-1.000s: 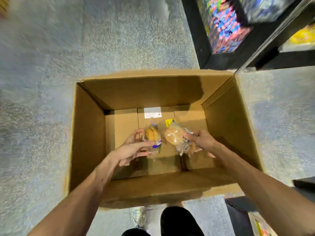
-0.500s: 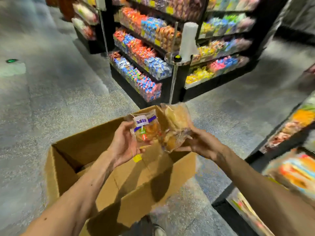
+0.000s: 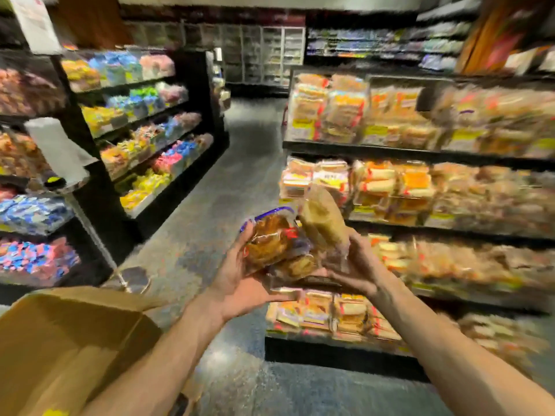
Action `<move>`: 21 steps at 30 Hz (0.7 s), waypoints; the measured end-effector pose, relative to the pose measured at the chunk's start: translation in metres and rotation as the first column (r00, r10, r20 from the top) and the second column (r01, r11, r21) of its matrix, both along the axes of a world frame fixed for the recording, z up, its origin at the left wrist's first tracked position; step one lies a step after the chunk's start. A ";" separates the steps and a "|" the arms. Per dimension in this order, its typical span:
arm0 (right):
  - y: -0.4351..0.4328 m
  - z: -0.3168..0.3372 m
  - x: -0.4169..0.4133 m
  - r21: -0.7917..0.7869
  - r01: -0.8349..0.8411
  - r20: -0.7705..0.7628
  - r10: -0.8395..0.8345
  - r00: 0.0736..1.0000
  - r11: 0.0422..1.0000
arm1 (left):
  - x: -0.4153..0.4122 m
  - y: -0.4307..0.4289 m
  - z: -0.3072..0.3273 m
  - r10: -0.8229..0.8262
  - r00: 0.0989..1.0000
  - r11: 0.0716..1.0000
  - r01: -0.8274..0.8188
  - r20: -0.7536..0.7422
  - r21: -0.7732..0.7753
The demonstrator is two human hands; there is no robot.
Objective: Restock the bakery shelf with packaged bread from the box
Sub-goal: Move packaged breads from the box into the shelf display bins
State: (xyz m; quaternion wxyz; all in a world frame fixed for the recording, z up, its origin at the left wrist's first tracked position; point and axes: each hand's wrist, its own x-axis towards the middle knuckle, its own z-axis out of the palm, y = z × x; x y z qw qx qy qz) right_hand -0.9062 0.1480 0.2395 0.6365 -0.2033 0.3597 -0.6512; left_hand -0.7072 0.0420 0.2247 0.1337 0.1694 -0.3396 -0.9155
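Shop aisle: bread packs [image 3: 288, 244] (blurred) between hands [image 3: 300, 280]

both forearms extended forward, bare, left hand [image 3: 237, 283] palm up, cupped grip, right hand [image 3: 359, 265] cupped alongside, fingers curled, loaded

Glossy plastic bread packets [image 3: 279, 241]; matt cardboard box [image 3: 66, 334]

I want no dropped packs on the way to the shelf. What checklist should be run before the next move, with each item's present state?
1. Left hand grips the clear-wrapped brown pastry pack with blue trim: ok.
2. Right hand grips the clear-wrapped pale bread pack: ok.
3. Black bakery shelf lies ahead: ok.
4. Free slot on the shelf: cannot tell, blurred.
5. Brown cardboard box is out of the way: ok.
6. Wrappers intact: cannot tell.
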 end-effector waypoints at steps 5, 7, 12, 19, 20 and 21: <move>0.109 0.013 -0.124 -0.029 0.115 -0.024 -0.115 0.993 0.993 | -0.148 0.077 0.005 -0.147 0.989 0.989 0.148 -0.025 0.022; 0.148 0.017 -0.169 -0.032 0.153 -0.060 -0.155 0.986 0.988 | -0.202 0.104 0.003 -0.143 0.990 0.990 0.143 -0.001 0.018; 0.226 0.013 -0.272 0.070 0.317 -0.034 -0.315 0.948 0.946 | -0.321 0.176 0.012 -0.133 0.986 0.990 0.127 0.104 0.063; 0.307 0.006 -0.384 -0.058 0.656 -0.500 -0.591 0.633 0.752 | -0.443 0.210 0.017 -0.115 0.966 0.993 0.119 0.233 -0.005; 0.313 0.002 -0.396 -0.122 0.710 -0.550 -0.643 0.533 0.693 | -0.460 0.209 0.013 -0.107 0.965 0.994 0.110 0.238 0.002; 0.318 -0.002 -0.407 -0.190 0.744 -0.609 -0.672 0.422 0.640 | -0.476 0.209 0.009 -0.113 0.961 0.993 0.116 0.252 0.004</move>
